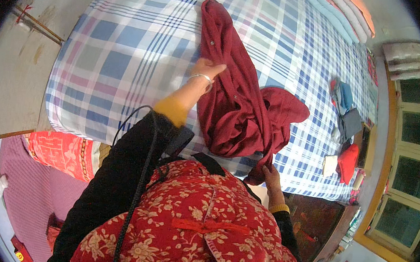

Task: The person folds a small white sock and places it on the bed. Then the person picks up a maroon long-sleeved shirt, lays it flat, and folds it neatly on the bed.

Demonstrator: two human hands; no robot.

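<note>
A dark red garment with small buttons [241,107] lies bunched and partly twisted on the plaid sheet of a bed [127,45]. My left hand [205,71], with a bracelet at its wrist, grips the garment's left edge between thumb and fingers, below the long part that stretches away over the sheet. Near my body at the bed's front edge, my right hand [272,178] pinches a narrow lower end of the same cloth. Loose folds bulge between the two hands, and one rounded part spreads out to the right.
Folded blankets [337,14] are stacked at the bed's far right. Small clothes [345,103] and a red cloth [347,163] lie along its right side. A black cord [139,185] runs over my left sleeve. Dark wooden furniture [311,226] stands at the lower right.
</note>
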